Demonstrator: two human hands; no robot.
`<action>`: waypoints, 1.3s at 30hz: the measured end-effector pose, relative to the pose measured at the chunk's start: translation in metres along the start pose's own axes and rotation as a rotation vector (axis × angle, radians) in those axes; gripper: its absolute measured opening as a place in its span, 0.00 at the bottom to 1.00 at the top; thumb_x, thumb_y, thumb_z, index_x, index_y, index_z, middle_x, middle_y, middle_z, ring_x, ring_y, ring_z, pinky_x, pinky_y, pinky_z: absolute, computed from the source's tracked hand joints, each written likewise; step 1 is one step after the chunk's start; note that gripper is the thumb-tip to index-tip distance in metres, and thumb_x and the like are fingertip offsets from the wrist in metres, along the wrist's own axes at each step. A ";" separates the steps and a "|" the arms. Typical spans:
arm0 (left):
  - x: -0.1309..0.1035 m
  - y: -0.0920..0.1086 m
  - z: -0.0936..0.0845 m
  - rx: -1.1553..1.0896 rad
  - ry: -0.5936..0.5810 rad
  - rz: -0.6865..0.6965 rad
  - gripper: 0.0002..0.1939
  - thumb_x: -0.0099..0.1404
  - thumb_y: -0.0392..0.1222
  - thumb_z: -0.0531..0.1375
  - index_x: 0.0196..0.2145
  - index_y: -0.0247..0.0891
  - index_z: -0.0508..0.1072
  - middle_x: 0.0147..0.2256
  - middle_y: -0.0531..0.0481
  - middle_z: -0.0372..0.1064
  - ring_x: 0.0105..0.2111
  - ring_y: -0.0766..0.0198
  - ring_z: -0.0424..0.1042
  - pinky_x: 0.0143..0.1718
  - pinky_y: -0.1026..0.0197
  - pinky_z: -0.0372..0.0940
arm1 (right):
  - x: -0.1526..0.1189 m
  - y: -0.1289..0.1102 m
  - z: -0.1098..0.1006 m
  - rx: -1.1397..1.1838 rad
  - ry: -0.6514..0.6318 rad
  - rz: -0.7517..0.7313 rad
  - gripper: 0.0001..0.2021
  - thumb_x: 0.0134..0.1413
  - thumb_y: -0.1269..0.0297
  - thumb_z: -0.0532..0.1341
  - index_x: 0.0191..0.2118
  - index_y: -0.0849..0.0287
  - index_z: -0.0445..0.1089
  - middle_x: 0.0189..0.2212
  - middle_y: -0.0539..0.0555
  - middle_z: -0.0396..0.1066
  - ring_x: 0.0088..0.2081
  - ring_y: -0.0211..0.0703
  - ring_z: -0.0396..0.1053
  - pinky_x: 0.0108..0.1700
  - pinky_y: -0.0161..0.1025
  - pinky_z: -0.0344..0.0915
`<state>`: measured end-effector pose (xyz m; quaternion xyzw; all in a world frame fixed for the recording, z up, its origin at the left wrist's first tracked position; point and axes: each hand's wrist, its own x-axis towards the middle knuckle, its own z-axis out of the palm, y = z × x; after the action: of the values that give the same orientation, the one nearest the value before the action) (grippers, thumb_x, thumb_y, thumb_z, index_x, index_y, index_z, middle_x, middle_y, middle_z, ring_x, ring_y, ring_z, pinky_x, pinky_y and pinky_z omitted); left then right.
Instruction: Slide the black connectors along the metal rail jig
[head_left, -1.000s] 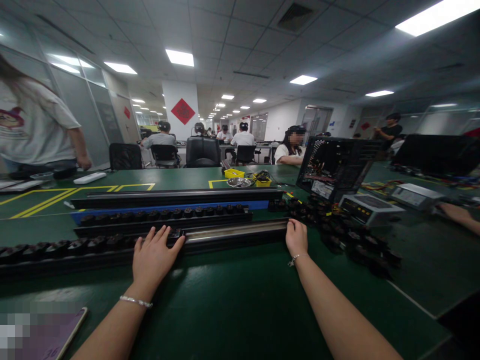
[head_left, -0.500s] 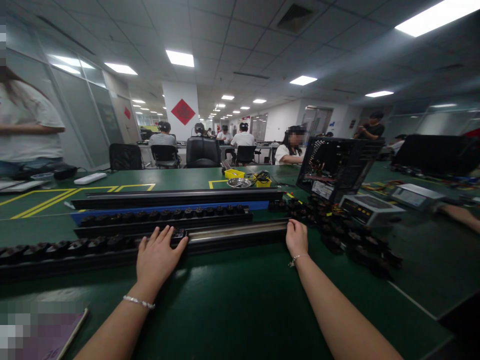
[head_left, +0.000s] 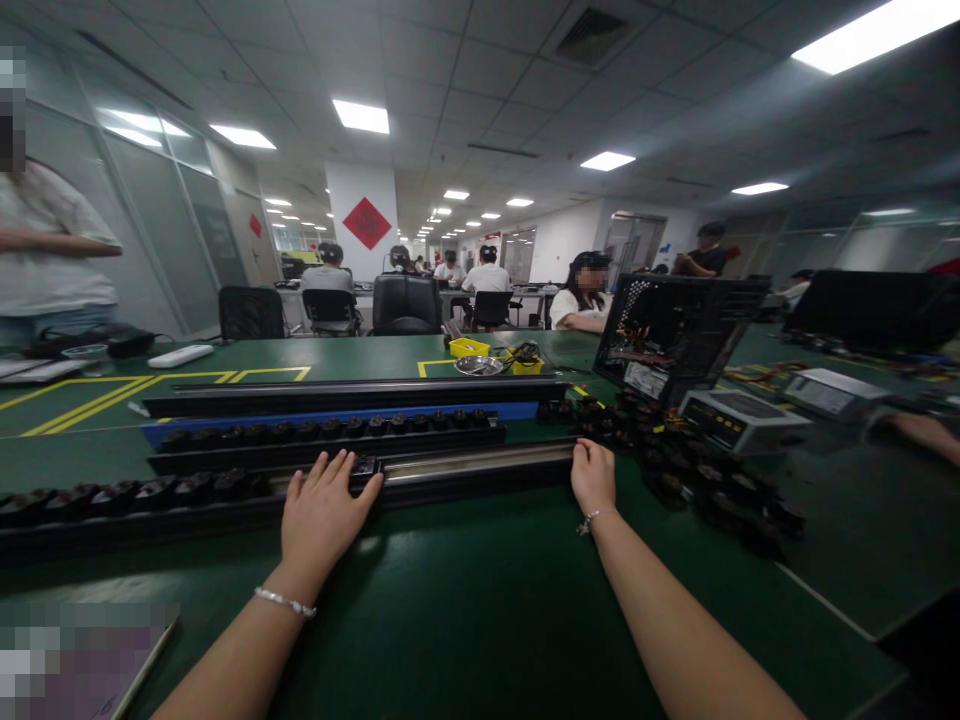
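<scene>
A long dark rail (head_left: 480, 462) with a shiny metal channel lies across the green table. My left hand (head_left: 322, 510) rests on the rail with its fingers spread, touching a small black block (head_left: 366, 467) on the channel. At the rail's right end, my right hand (head_left: 594, 475) has its fingers bent round the end, gripping it. A row of black round parts (head_left: 157, 492) sits on the rail's left stretch. Behind it lie a second rail with black knobs (head_left: 330, 430), a blue strip (head_left: 517, 410) and another long black rail (head_left: 352, 398).
Many black round parts (head_left: 697, 470) lie heaped right of my right hand. Beyond them stand an open computer case (head_left: 675, 330) and a power supply box (head_left: 739, 420). A yellow tray (head_left: 469, 347) and metal dish (head_left: 480, 366) are behind the rails. Another person's hand (head_left: 926, 435) is at far right.
My left hand and the small black block have shifted slightly right along the channel. My right hand has stayed at the rail's end. The standing person at left has moved a little.
</scene>
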<state>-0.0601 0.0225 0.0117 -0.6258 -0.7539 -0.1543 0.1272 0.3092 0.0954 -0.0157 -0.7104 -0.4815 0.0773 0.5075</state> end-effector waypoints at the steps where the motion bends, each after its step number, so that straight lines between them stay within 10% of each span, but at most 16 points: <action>1: 0.000 0.000 0.000 0.000 0.003 0.006 0.36 0.61 0.61 0.41 0.58 0.34 0.60 0.60 0.47 0.56 0.63 0.53 0.47 0.61 0.46 0.43 | 0.000 -0.001 0.000 -0.002 -0.001 0.001 0.23 0.53 0.56 0.46 0.45 0.64 0.69 0.47 0.64 0.62 0.51 0.51 0.59 0.55 0.43 0.53; 39: -0.002 0.012 -0.002 0.014 -0.025 0.050 0.38 0.62 0.60 0.40 0.58 0.29 0.59 0.60 0.43 0.55 0.62 0.54 0.48 0.61 0.47 0.44 | 0.000 0.001 0.000 -0.026 -0.018 0.022 0.22 0.53 0.55 0.47 0.46 0.61 0.69 0.47 0.62 0.61 0.50 0.49 0.61 0.55 0.42 0.53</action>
<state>-0.0481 0.0221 0.0135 -0.6455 -0.7405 -0.1382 0.1259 0.3099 0.0955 -0.0160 -0.7214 -0.4790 0.0830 0.4932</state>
